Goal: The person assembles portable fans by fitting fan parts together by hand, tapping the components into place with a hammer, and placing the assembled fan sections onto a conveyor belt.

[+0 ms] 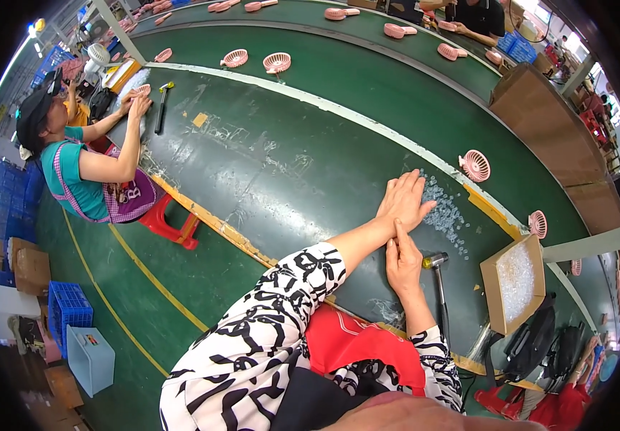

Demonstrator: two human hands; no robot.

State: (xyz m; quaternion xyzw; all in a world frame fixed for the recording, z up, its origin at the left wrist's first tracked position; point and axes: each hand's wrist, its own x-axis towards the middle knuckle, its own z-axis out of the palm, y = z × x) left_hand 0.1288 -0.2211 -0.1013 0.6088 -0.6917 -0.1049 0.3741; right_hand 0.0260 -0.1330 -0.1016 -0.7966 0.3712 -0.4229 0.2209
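Note:
My left hand (401,199) lies with its fingers stretched out on the dark green worktable (281,194), palm down, beside a scatter of small clear plastic pieces (445,212). Its fingertips reach the near-left edge of that scatter. Just below, my right hand (405,267) has its index finger extended and touching the left wrist; nothing shows in its grip. A small hammer (436,276) with a yellow tip lies right of the right hand. Further right stands an open cardboard box (517,284) filled with more clear pieces.
Past the table's white edge runs a green conveyor belt (367,100) carrying pink fan parts, one pink round guard (474,165) nearest. At the left a co-worker (83,158) sits holding a pink part, near another hammer (162,108). Black bags (540,341) sit at the lower right.

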